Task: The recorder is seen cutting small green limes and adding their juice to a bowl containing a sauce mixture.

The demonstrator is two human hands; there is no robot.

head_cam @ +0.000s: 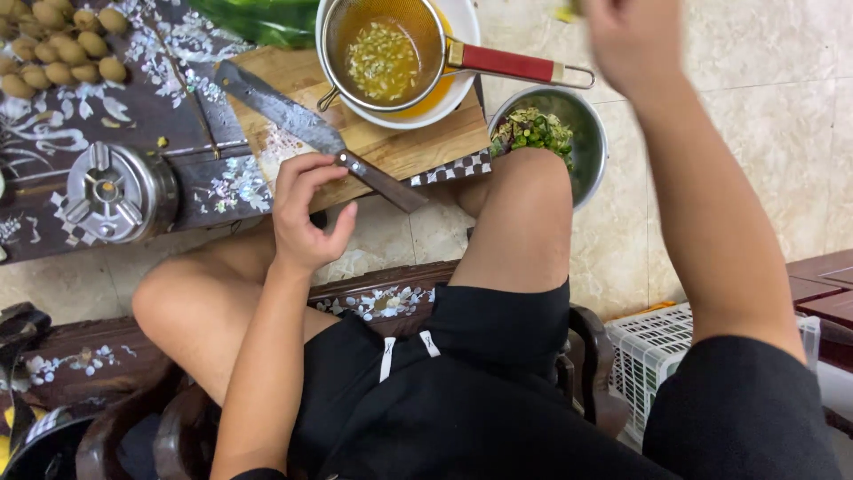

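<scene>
My left hand [306, 209] hovers over the edge of a dark inlaid table [53, 142], fingers curled and apart. Its fingertips are at the dark handle of a long knife [293, 116], which lies across a wooden cutting board [400, 142]. My right hand [631, 40] is raised at the top of the view and blurred. A bit of yellow-green [569, 11] shows beside its fingers. A metal strainer with a red handle [506, 62] rests on a white bowl [462, 22] and holds pale seeds in orange liquid.
A steel bowl [586, 142] of chopped green pieces stands on the tiled floor by my right knee. Several small brown fruits [62, 49] and a round metal tin [115, 191] sit on the table. A white plastic basket [657, 347] is at the lower right.
</scene>
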